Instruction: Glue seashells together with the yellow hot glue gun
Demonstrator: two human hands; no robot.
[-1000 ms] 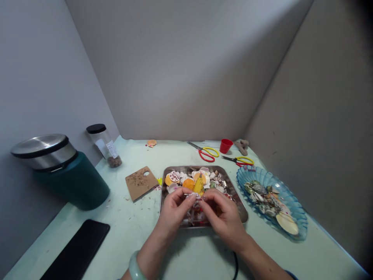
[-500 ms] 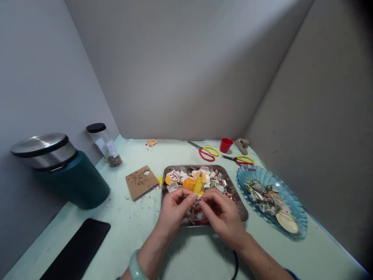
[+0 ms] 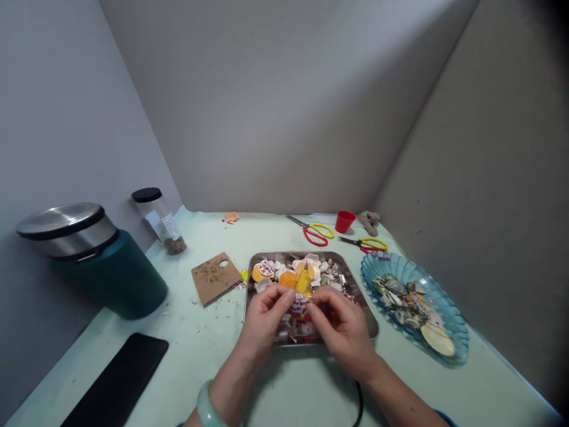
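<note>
My left hand (image 3: 263, 320) and my right hand (image 3: 344, 326) meet over the near half of a metal tray (image 3: 372, 327). On each, thumb and forefinger are pinched together, the fingertips slightly apart from the other hand's. Whatever sits in the pinches is too small to make out. Between the hands shows a whitish patch with dark pink specks (image 3: 299, 303); whether my fingers touch it I cannot tell. Just beyond the fingertips stands a yellow pointed piece (image 3: 303, 281), with an orange disc (image 3: 288, 280) to its left. Shells and white pebbles (image 3: 326, 270) fill the tray's far side.
Right of the tray lies a blue scalloped dish (image 3: 460, 338) of shells. Two scissors (image 3: 317, 231) (image 3: 362, 242) and a red cup (image 3: 345, 222) are behind. Leftward are a brown board (image 3: 216, 281), a jar (image 3: 160, 222), a teal bottle (image 3: 115, 279) and a black flat object (image 3: 118, 382).
My fingertips have moved slightly apart, and the speckled whitish patch between them shows more. My forearms and the things on the table have stayed in place.
</note>
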